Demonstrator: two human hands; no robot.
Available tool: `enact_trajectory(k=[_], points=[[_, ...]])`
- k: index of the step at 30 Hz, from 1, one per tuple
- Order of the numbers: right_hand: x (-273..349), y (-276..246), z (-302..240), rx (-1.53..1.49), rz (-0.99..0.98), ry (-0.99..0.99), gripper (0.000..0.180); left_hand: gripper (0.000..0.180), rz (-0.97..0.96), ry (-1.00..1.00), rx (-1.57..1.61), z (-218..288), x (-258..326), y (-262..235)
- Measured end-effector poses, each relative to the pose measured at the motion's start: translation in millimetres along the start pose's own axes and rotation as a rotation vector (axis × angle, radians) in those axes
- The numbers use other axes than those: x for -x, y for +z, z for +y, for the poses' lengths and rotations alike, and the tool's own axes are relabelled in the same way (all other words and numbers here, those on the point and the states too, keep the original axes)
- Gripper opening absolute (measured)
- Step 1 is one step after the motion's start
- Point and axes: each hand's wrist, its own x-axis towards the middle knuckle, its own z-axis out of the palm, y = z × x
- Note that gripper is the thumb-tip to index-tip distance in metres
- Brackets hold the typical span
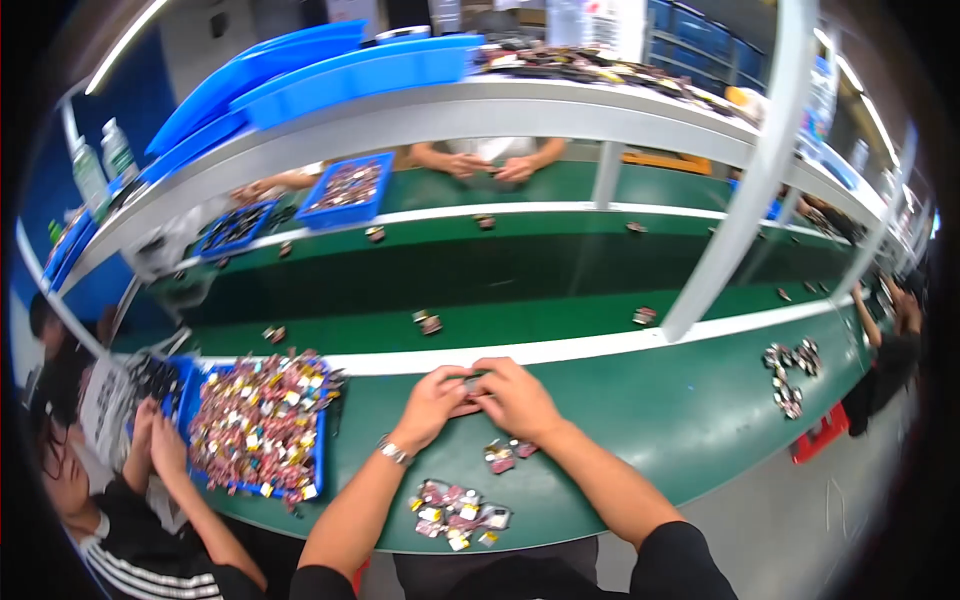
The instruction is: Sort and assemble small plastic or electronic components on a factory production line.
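My left hand [437, 402] and my right hand [515, 398] meet above the green table, near its white rail. Their fingers are pinched together around a small electronic part [473, 384], mostly covered by the fingertips. Just below my right hand lie a couple of small wired electronic parts [499, 457] with pinkish, white and yellow pieces. Closer to me, between my forearms, a loose pile of similar parts [455, 512] rests near the table edge. A metal-banded watch [395, 451] is on my left wrist.
At left, a blue bin [321, 440] is heaped with similar parts; a person's hands [158, 440] work beside it. Single parts [428, 322] lie spaced along the green strip beyond the rail. A metal post [735, 200] carries an overhead shelf with blue trays [350, 82]. Another person's hands [490, 168] work opposite.
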Motion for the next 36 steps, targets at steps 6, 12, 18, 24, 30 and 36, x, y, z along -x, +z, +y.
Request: enact_trajectory(k=[6,12,18,24,30,36], points=[[-1.4,5.5,-1.0,-0.116,-0.066,0.096,0.015,0.028,0.025,-0.015,0.029,7.0,8.5,0.8],[-0.2,5.9,1.5,-0.014,0.021,0.113,0.011,0.031,-0.047,0.010,0.028,8.7,6.4,3.3],[1.5,0.2,-1.2,-0.105,-0.041,0.116,0.012,0.032,-0.048,-0.037,0.016,8.7,6.6,1.3],[4.2,7.6,-4.2,-0.106,0.055,0.149,0.009,0.029,-0.053,-0.031,0.049,8.3,7.0,2.7],[5.3,13.0,-1.8,-0.093,0.075,0.103,0.013,0.028,-0.049,-0.019,0.058,7.6,6.0,2.0],[7.8,16.5,-1.2,-0.114,0.088,0.132,0.016,0.028,-0.058,-0.007,0.081,7.6,5.4,1.0]])
